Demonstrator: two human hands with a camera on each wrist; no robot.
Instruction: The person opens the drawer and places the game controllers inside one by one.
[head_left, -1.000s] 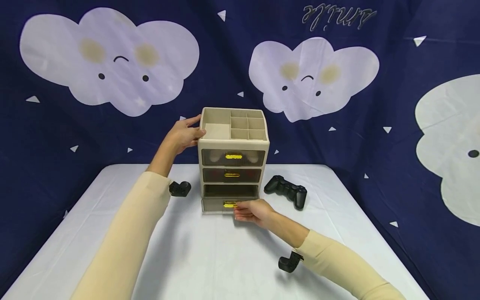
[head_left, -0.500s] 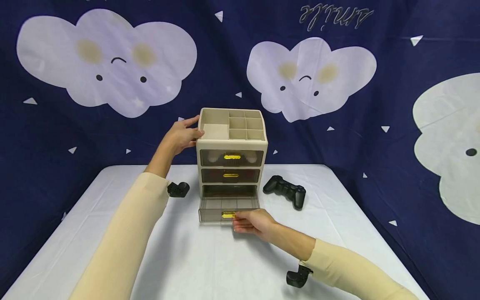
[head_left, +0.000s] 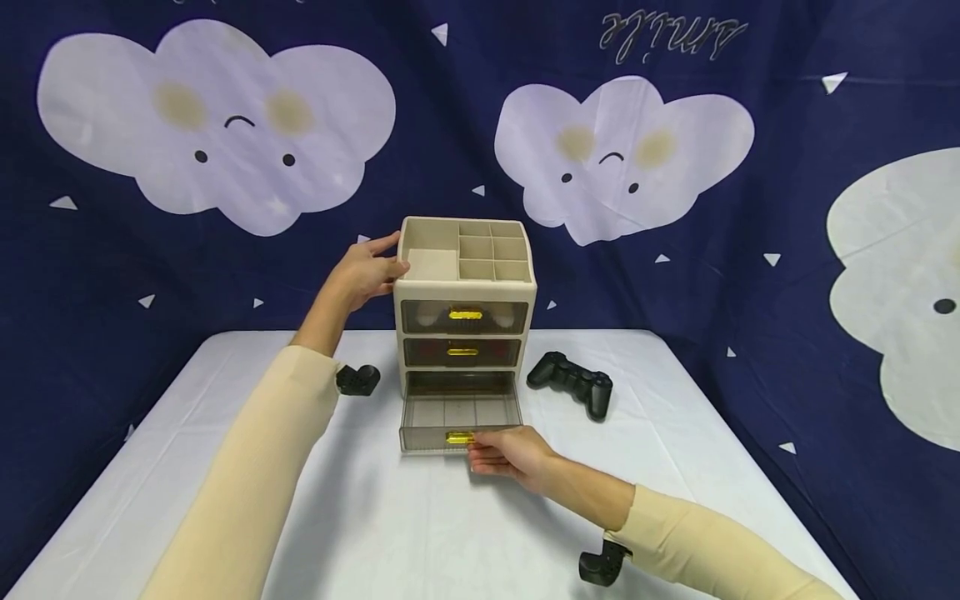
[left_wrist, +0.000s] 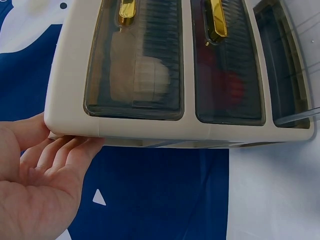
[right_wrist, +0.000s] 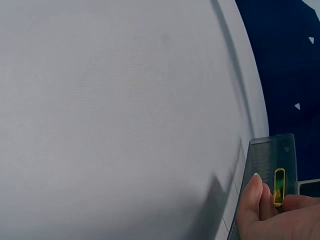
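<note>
A cream desktop drawer organizer (head_left: 465,288) stands upright on the table, with a divided open top and three smoky see-through drawers. Its bottom drawer (head_left: 427,439) is pulled well out and shows bare dividers inside. My right hand (head_left: 517,457) pinches the gold handle (head_left: 459,437) of that drawer between thumb and fingers, also visible in the right wrist view. My left hand (head_left: 365,271) holds the organizer's upper left side, thumb over the top rim and fingers against the side wall. The middle drawer (left_wrist: 230,85) and top drawer (left_wrist: 135,75) are closed, with pale round shapes inside the top one.
A black game controller (head_left: 572,383) lies on the white-covered table (head_left: 420,533), right of the organizer. Behind hangs a dark blue curtain (head_left: 450,108) with cloud prints. Small black devices sit at both wrists, the right one (head_left: 603,563) close over the table.
My right hand has drawn the bottom drawer toward me, from slightly out to well out, baring its dividers. The left hand stays on the organizer's side.
</note>
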